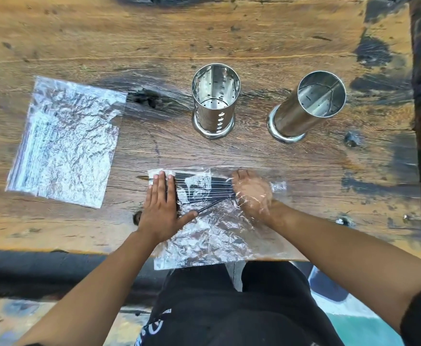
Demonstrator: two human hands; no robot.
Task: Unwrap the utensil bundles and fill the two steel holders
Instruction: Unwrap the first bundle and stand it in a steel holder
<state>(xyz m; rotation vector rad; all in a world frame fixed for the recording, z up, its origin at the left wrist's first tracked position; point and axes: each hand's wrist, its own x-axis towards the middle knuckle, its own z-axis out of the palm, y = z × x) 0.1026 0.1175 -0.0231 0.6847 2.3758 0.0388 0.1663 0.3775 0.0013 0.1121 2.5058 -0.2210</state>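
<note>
On the wooden bench (229,33), a bundle of thin black utensils (204,189) lies between the two hands on crumpled foil and clear wrap (212,236). The left hand (160,207) presses flat, fingers spread, on its left end. The right hand (251,193), under the plastic film, curls over its right end. Two empty steel holders (214,101) (306,106) stand beyond; another foil sheet (64,141) lies far left.

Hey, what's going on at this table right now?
A person is unwrapping a bundle of black utensils lying on crinkled foil and clear plastic wrap at the near edge of a wooden table. The left hand presses flat on one end; the right hand is under the plastic. Both steel holders stand empty. Another foil sheet lies flat to the left.
</note>
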